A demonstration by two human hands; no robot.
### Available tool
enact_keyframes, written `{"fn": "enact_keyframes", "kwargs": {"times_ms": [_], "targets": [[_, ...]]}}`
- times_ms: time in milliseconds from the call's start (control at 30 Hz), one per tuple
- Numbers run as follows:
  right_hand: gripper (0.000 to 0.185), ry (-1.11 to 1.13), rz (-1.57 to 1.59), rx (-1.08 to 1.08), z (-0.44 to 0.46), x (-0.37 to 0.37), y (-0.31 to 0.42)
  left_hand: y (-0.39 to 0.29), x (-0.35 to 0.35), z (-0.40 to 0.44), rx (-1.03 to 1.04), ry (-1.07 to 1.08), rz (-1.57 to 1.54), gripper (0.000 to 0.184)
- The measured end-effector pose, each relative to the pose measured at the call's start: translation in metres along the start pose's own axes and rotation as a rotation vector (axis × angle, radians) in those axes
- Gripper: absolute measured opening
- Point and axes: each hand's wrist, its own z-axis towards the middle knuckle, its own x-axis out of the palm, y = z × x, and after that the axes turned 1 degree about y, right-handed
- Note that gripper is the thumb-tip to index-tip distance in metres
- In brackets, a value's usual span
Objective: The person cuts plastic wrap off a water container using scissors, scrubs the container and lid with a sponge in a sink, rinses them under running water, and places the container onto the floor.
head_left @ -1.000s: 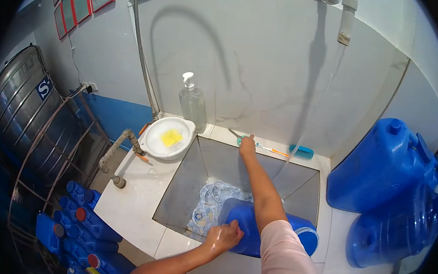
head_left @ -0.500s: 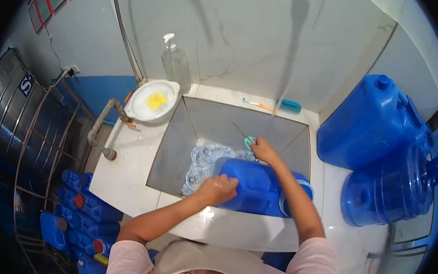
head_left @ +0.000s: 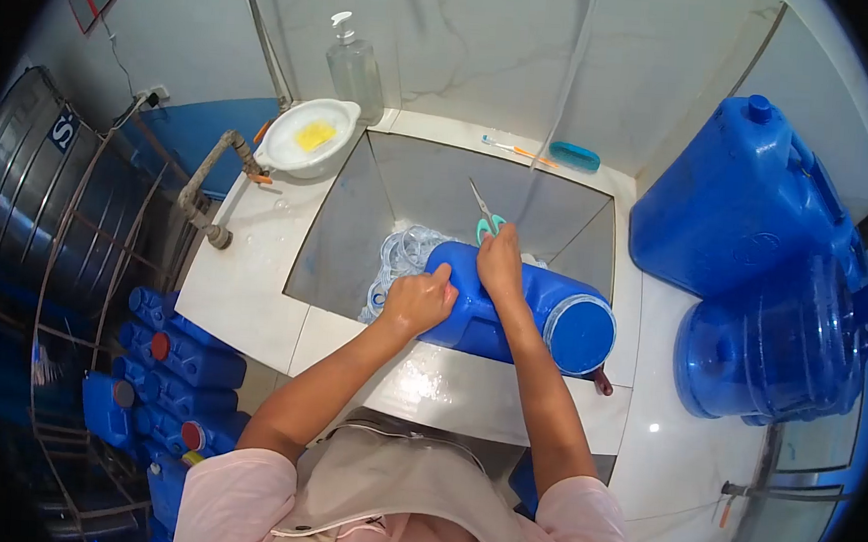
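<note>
Both hands are occupied: the left hand [head_left: 420,303] is clenched at the near side of the blue container [head_left: 466,318], apparently on its handle, though the fingers hide the exact hold, while the right hand [head_left: 499,260] grasps the teal-handled scissors [head_left: 486,213] by their loops. The container lies on its side at the near edge of the sink [head_left: 450,168], partly over the opening and partly over the front strip of the worktop [head_left: 245,269]. Its long axis runs crosswise, slanting so that the right end sits closer to the person; the big round cap [head_left: 581,335] is at that end, facing right and toward the person. The scissors point away from the person and a little left, tips up over the sink, clear of the container. Judging by this, the step in hand is steadying the container with the scissors at the ready, and no cut is under way. Using them on it would call for swinging the tips round to the container while the left hand keeps it from rolling. Clear plastic rings [head_left: 407,253] are heaped in the sink just beyond the container's left end.
</note>
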Motion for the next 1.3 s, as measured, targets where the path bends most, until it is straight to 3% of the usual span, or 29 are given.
{"fn": "enact_keyframes", "kwargs": {"times_ms": [100, 167, 267, 400, 467, 500, 567, 600, 667, 700, 767, 800, 867, 933, 1000, 1067, 1100, 1133, 1167, 1300], "targets": [[0.023, 0.031, 0.004, 0.018, 0.0, -0.001, 0.001, -0.01, -0.006, 0.0, -0.121, 0.078, 0.01, 0.017], [0.024, 0.038, 0.008, 0.029, -0.001, -0.004, 0.002, -0.016, -0.011, 0.003, -0.313, 0.121, -0.035, 0.021], [0.027, 0.033, 0.026, 0.033, -0.001, -0.005, -0.001, -0.012, -0.019, 0.004, -0.37, 0.2, -0.166, 0.027], [0.031, 0.006, 0.106, 0.006, 0.001, -0.007, -0.006, 0.0, -0.05, -0.001, -0.192, 0.361, -0.242, 0.025], [0.031, 0.016, 0.105, 0.012, 0.004, -0.007, -0.007, 0.003, -0.056, -0.004, 0.47, 0.178, 0.065, 0.018], [0.032, 0.036, 0.104, 0.017, 0.002, -0.006, -0.006, 0.001, -0.048, -0.005, 0.467, 0.184, 0.063, 0.018], [0.032, 0.05, 0.095, 0.017, 0.0, -0.006, -0.005, -0.01, -0.023, -0.002, 0.474, 0.09, 0.561, 0.012], [0.033, 0.055, 0.087, 0.016, 0.002, -0.006, -0.004, -0.017, -0.015, 0.0, 0.459, 0.086, 0.563, 0.012], [0.033, 0.066, 0.088, 0.014, 0.005, -0.008, -0.007, -0.027, -0.004, -0.001, 0.187, 0.26, 0.885, 0.01], [0.033, 0.063, 0.093, 0.032, 0.002, -0.007, -0.009, -0.024, -0.006, -0.001, 0.176, 0.271, 0.89, 0.01], [0.033, 0.083, 0.102, 0.021, 0.002, -0.005, -0.009, -0.016, -0.017, 0.017, 0.201, 0.61, 0.574, 0.022], [0.034, 0.099, 0.098, 0.008, 0.002, -0.008, -0.01, -0.019, -0.026, 0.025, 0.207, 0.613, 0.573, 0.022], [0.034, 0.027, 0.129, -0.002, 0.0, -0.009, -0.01, -0.024, -0.048, 0.035, 0.221, 0.835, 0.455, 0.022], [0.034, -0.052, 0.155, -0.024, -0.001, -0.021, 0.002, -0.012, -0.051, 0.035, 0.152, 0.819, 0.334, 0.023], [0.035, 0.135, 0.468, 0.158, -0.015, -0.051, 0.025, 0.013, -0.052, 0.037, 0.083, 0.799, 0.207, 0.024], [0.034, 0.391, 0.701, 0.321, -0.043, -0.071, 0.055, 0.052, -0.042, 0.033, -0.161, 0.891, -0.418, 0.04], [0.037, 0.558, 0.745, 0.356, -0.058, -0.074, 0.056, 0.069, -0.029, 0.028, -0.16, 0.894, -0.426, 0.04], [0.04, 0.728, 0.783, 0.388, -0.074, -0.076, 0.057, 0.084, -0.014, 0.023, -0.164, 0.69, -0.58, 0.044], [0.044, 0.763, 0.873, 0.49, -0.09, -0.079, 0.066, 0.095, -0.006, 0.019, -0.169, 0.48, -0.726, 0.048], [0.052, 0.775, 1.0, 0.744, -0.133, -0.065, 0.076, 0.082, 0.002, 0.034, -0.376, 0.437, -1.123, 0.049]]}}
